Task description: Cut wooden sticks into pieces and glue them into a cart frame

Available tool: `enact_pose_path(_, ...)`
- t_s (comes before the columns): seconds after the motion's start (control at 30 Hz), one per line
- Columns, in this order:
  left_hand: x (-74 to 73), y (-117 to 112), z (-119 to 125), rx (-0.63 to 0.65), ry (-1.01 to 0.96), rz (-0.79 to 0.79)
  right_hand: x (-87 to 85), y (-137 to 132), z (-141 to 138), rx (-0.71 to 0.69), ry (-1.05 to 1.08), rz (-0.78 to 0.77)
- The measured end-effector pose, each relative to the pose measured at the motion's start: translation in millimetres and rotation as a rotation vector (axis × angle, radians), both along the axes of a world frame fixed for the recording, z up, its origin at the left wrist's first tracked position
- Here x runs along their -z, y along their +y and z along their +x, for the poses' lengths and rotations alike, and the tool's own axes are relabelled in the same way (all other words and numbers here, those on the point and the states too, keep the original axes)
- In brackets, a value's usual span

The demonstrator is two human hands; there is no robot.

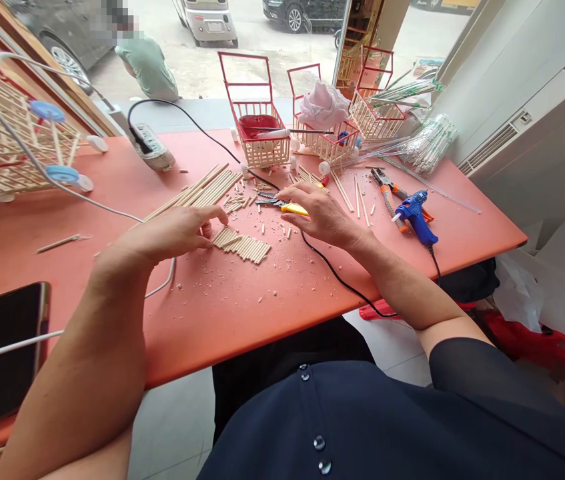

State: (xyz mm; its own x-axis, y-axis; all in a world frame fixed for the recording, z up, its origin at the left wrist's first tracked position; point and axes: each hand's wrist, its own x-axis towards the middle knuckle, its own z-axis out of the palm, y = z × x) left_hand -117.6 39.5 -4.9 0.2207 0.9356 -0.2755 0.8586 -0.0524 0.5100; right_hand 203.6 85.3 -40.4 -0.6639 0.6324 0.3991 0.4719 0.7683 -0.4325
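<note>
My left hand point(185, 230) is at the left end of a row of short cut wooden sticks point(249, 248). Its thumb and bent index finger are apart, with nothing visible between them. One short piece lies slantwise on top of the row. My right hand point(319, 212) has its thumb and fingers around the yellow handle of pliers point(293, 209), whose dark jaws point left and rest at the table's surface. Behind my left hand lies a bundle of long wooden sticks point(202, 193). Small offcuts point(239, 202) are scattered beside the jaws.
Stick-built carts point(262, 150) with red trim stand at the back; a larger one point(2, 147) is at left. A blue glue gun point(417, 217) and orange-handled pliers point(386, 193) lie right. A black cord point(332, 267) crosses the red table. A phone point(5, 350) lies front left.
</note>
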Motion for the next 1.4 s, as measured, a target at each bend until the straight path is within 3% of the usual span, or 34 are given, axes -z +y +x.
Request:
enact_pose_path(0.83, 0.1, 2, -3, -0.054, -0.041, -0.028, -2.1, 2, 3, -0.002, 0.028, -0.004)
enact_pose_path(0.97, -12.8, -6, 6, -0.132, -0.011, 0.133, -1.4, 9, 7, 0.048, 0.059, 0.021)
enact_pose_path(1.13, -31.3, -16, 30, -0.293, -0.002, 0.374, -4.3, 14, 11, 0.215, 0.083, 0.024)
enact_pose_path(1.23, -33.7, -16, 46, -0.409, 0.026, 0.480, -7.7, 9, 10, 0.269, -0.001, 0.021)
enact_pose_path(1.4, -30.2, -15, 54, -0.425, -0.028, 0.530, -10.8, -4, -2, 0.327, -0.232, -0.042)
